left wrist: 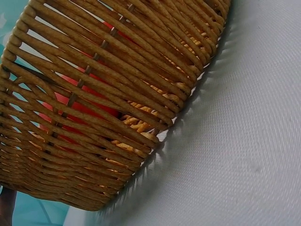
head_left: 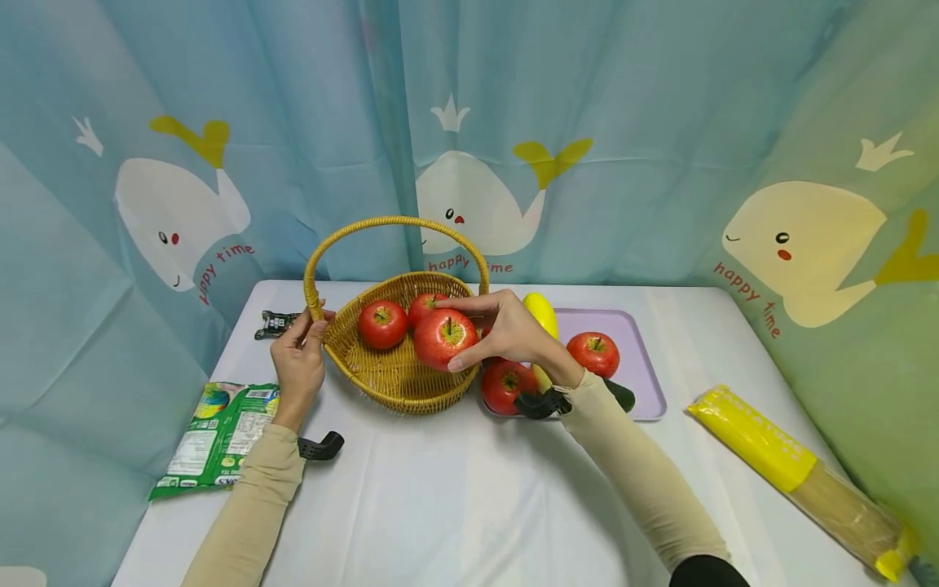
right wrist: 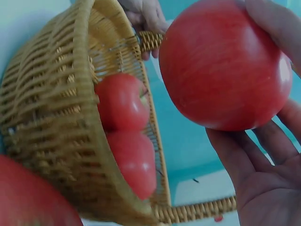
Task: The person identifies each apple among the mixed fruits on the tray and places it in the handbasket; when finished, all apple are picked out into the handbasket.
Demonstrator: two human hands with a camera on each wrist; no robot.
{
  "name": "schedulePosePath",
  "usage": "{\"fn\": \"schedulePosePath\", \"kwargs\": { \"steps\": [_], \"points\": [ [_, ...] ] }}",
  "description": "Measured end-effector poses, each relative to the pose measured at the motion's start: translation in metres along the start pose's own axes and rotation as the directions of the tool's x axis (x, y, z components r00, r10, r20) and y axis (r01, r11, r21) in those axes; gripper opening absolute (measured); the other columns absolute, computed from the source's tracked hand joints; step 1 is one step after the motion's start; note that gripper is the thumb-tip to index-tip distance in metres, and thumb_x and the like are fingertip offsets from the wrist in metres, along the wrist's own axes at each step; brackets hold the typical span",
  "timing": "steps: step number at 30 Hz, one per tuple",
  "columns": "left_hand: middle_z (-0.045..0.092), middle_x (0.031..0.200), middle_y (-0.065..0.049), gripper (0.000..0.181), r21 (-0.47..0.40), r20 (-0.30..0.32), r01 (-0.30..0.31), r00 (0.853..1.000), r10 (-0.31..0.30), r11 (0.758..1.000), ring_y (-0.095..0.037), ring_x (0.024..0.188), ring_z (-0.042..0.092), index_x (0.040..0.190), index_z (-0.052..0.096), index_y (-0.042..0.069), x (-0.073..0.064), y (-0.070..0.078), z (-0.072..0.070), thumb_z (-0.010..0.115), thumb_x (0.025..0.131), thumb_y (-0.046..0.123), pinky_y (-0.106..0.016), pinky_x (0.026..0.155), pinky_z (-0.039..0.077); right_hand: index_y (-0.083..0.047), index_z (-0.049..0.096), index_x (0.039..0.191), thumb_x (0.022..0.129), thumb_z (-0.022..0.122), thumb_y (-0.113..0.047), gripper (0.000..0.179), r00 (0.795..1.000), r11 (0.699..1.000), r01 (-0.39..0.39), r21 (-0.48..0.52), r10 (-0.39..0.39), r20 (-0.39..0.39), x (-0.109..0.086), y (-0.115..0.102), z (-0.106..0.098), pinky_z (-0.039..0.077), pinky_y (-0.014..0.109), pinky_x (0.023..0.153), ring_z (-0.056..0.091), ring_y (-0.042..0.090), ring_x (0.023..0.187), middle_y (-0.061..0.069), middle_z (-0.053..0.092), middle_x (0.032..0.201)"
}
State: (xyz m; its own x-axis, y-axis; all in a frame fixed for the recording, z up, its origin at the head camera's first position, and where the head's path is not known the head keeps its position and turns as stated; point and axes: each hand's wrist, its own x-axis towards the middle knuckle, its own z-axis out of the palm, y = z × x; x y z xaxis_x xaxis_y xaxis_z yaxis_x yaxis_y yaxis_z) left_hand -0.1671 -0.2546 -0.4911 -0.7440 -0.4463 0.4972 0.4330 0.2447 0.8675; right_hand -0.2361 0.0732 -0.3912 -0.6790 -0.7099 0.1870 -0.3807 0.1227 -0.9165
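Observation:
A yellow wicker basket (head_left: 399,391) with a tall arched handle stands near the back of the table. Inside it lie a red apple (head_left: 382,324) and a second red apple (head_left: 425,307), partly hidden. My left hand (head_left: 299,359) grips the base of the handle at the basket's left side. My right hand (head_left: 506,330) holds another red apple (head_left: 443,339) between thumb and fingers, over the right part of the basket. In the right wrist view this held apple (right wrist: 225,66) is raised above the rim. The left wrist view shows the basket's woven wall (left wrist: 94,113) close up.
Right of the basket, a lilac tray (head_left: 649,383) carries apples (head_left: 594,354), a yellow banana-like fruit (head_left: 541,311) and a dark green vegetable (head_left: 620,395). A green snack bag (head_left: 220,436) and small black packet (head_left: 275,324) lie left; a yellow noodle pack (head_left: 800,477) lies right.

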Motion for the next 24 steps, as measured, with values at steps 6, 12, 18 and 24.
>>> {"fn": "schedulePosePath", "kwargs": {
  "steps": [6, 12, 18, 24],
  "points": [
    [0.073, 0.118, -0.032, 0.034, 0.003, 0.001, -0.004, 1.0, 0.004, 1.0, -0.003, 0.113, 0.07, 0.139, 0.068, -0.001, 0.0, 0.0, -0.001, 0.062, 0.106, 0.005, -0.013, 0.101, 0.054, -0.017, 0.072, 0.139, 0.07, 0.101, -0.012, 0.075, 0.999, 0.996, -0.047, 0.075, 0.046, 0.017, 0.012, 0.001, 0.015, 0.061, 0.04, 0.103, 0.071, 0.022, 0.12, 0.0, 0.075, 0.135],
    [0.073, 0.118, -0.032, 0.034, -0.008, 0.003, 0.011, 1.0, -0.011, 1.0, -0.003, 0.113, 0.07, 0.139, 0.068, -0.002, 0.0, 0.002, -0.001, 0.062, 0.106, 0.006, -0.014, 0.101, 0.054, -0.015, 0.071, 0.14, 0.072, 0.1, -0.009, 0.074, 0.999, 0.995, -0.049, 0.084, 0.048, 0.012, 0.026, 0.006, 0.026, 0.061, 0.042, 0.102, 0.071, 0.022, 0.12, 0.002, 0.074, 0.135],
    [0.072, 0.117, -0.033, 0.034, -0.001, -0.001, 0.007, 1.0, -0.007, 1.0, -0.001, 0.111, 0.07, 0.139, 0.066, -0.006, 0.0, 0.002, 0.0, 0.062, 0.106, 0.003, -0.013, 0.1, 0.054, -0.014, 0.072, 0.138, 0.07, 0.1, -0.01, 0.073, 0.997, 0.993, -0.071, 0.094, 0.07, 0.018, 0.036, 0.009, 0.033, 0.062, 0.04, 0.101, 0.072, 0.024, 0.119, 0.001, 0.073, 0.135],
    [0.072, 0.118, -0.033, 0.035, 0.004, 0.004, 0.001, 1.0, -0.001, 1.0, -0.002, 0.112, 0.07, 0.14, 0.066, -0.003, 0.0, 0.002, 0.0, 0.062, 0.106, 0.003, -0.013, 0.1, 0.055, -0.02, 0.076, 0.132, 0.067, 0.102, -0.014, 0.07, 0.996, 0.995, -0.089, 0.043, 0.088, 0.032, 0.045, 0.01, 0.036, 0.063, 0.038, 0.099, 0.072, 0.021, 0.116, -0.001, 0.075, 0.13]
  ]
}}
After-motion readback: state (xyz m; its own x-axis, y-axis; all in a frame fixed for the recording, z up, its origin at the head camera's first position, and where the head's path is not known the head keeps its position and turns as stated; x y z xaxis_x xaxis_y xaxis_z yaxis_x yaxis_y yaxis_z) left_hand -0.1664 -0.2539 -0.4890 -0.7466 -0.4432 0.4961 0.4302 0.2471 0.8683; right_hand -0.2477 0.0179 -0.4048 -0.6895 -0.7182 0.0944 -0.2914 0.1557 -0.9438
